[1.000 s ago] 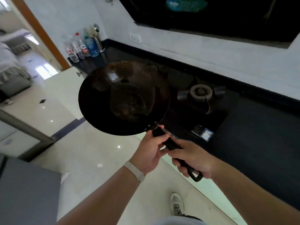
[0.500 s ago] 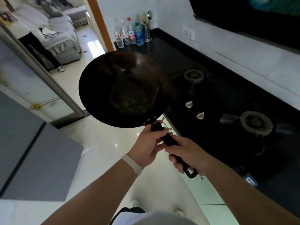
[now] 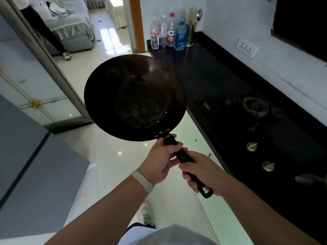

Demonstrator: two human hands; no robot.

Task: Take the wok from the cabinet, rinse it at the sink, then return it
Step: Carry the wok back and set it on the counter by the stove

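A dark round wok (image 3: pixel 134 96) with a worn, mottled inside is held in the air over the floor, just left of the black counter's edge. Its black handle (image 3: pixel 184 156) runs toward me. My left hand (image 3: pixel 159 161) grips the handle close to the bowl; a pale band is on that wrist. My right hand (image 3: pixel 205 172) grips the handle's rear part, with the end loop sticking out below the fingers. No sink or cabinet door is in view.
The black counter (image 3: pixel 221 82) runs along the right with a gas burner (image 3: pixel 254 106) and two knobs (image 3: pixel 251 146). Several bottles (image 3: pixel 168 32) and a utensil holder (image 3: pixel 191 34) stand at its far end. A grey surface (image 3: pixel 31 167) lies at left; a doorway opens ahead.
The view has swung left along the counter: the burners slid right and the bottles and doorway came closer to centre. The wok stays in both hands, held much the same.
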